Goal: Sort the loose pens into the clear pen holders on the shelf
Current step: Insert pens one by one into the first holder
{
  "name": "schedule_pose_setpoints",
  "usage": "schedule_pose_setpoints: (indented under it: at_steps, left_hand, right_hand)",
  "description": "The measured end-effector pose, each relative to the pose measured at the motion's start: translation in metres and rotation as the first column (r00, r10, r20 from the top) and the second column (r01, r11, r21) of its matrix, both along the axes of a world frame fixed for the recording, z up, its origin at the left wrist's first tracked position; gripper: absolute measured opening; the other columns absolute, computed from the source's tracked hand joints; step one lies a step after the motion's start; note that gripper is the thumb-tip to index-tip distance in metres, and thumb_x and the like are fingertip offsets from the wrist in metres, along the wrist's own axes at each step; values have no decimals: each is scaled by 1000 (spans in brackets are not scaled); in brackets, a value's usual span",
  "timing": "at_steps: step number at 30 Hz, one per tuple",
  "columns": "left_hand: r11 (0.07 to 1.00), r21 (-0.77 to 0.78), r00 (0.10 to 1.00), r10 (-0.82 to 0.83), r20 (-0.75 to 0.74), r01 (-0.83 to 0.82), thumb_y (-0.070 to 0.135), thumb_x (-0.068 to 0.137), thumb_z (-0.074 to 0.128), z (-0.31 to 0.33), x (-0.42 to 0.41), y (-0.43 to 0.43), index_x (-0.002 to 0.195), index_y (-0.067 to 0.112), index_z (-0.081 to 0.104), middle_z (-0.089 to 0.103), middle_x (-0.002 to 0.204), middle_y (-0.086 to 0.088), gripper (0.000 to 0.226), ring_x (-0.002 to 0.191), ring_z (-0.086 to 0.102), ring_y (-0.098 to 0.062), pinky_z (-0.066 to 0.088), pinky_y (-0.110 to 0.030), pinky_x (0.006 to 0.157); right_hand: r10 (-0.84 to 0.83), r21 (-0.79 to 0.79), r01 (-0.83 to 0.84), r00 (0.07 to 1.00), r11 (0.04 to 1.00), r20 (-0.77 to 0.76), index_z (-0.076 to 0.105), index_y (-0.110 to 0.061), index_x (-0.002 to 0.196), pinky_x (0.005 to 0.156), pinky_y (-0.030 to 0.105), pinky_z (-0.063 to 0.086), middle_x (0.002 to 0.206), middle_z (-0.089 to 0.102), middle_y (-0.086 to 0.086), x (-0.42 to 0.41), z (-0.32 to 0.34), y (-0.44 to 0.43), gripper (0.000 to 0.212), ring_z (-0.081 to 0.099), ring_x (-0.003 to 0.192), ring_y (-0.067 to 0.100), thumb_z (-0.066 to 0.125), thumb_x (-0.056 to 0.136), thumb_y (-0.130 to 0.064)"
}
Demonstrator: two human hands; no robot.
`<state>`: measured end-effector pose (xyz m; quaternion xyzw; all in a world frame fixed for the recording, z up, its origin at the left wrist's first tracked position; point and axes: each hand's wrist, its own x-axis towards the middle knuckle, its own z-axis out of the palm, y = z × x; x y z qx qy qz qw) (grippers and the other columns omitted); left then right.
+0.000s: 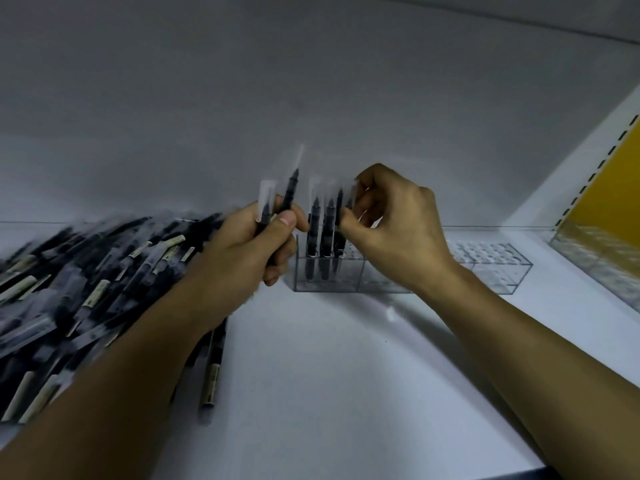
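Obstacles: heap of black sleeved pens [86, 289], left; clear acrylic pen holder [498, 271], rear centre. Passage: open white shelf surface [329, 375], front centre.

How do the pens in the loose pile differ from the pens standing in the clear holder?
The pile pens lie flat and crisscrossed on the shelf; the holder pens stand upright in the clear holder. The pile pens are many; the holder pens few. Both are dark with clear sleeves.
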<state>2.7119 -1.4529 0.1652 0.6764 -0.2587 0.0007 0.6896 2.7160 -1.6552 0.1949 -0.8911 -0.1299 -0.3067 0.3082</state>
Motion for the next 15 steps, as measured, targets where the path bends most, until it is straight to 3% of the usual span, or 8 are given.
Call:
schedule_pose_setpoints:
  at_steps: [3, 5, 8, 12, 15]
  left_hand:
    - [1000, -15, 1000, -22, -16, 22, 28, 96, 44, 2, -1, -3, 94, 10, 61, 39, 64, -5, 25, 52, 37, -12, 34, -25, 48]
    - [999, -11, 998, -51, -34, 50, 26, 94, 44, 3, -2, -8, 93, 7, 62, 40, 62, -4, 27, 51, 37, -12, 32, -23, 46]
    - [997, 26, 995, -75, -65, 77, 26, 93, 44, 3, -4, -18, 88, 8, 66, 45, 59, 1, 28, 53, 39, -11, 29, -25, 48]
    - [991, 73, 992, -112, -51, 116, 28, 98, 46, 4, -9, -27, 83, 21, 68, 45, 60, 3, 28, 56, 38, -13, 29, -30, 52]
    - [982, 174, 997, -81, 11, 78, 23, 103, 42, 6, -11, -32, 68, 33, 66, 49, 60, 0, 44, 55, 44, -12, 37, -21, 52]
  right_hand:
    - [-16, 49, 16, 1000, 999, 10, 60, -25, 103, 64, 27, 57, 77, 66, -13, 0, -2, -1, 21, 65, 69, 4, 71, 85, -30]
    - [6, 176, -21, 996, 984, 86, 60, -24, 107, 60, 23, 52, 82, 64, -11, -1, -1, -2, 20, 64, 72, 6, 67, 89, -29]
    - [172, 389, -231, 968, 892, 180, 66, -16, 106, 57, 29, 48, 77, 63, -2, -5, 5, -5, 13, 59, 65, 13, 65, 93, -20]
    - [429, 466, -436, 894, 770, 128, 70, -14, 100, 50, 35, 50, 89, 70, 5, -5, 4, -4, 10, 56, 55, 22, 73, 92, -19]
    - [501, 537, -495, 852, 683, 149, 70, -11, 92, 48, 24, 49, 83, 71, 10, -7, 4, 0, 6, 58, 50, 16, 74, 88, -11]
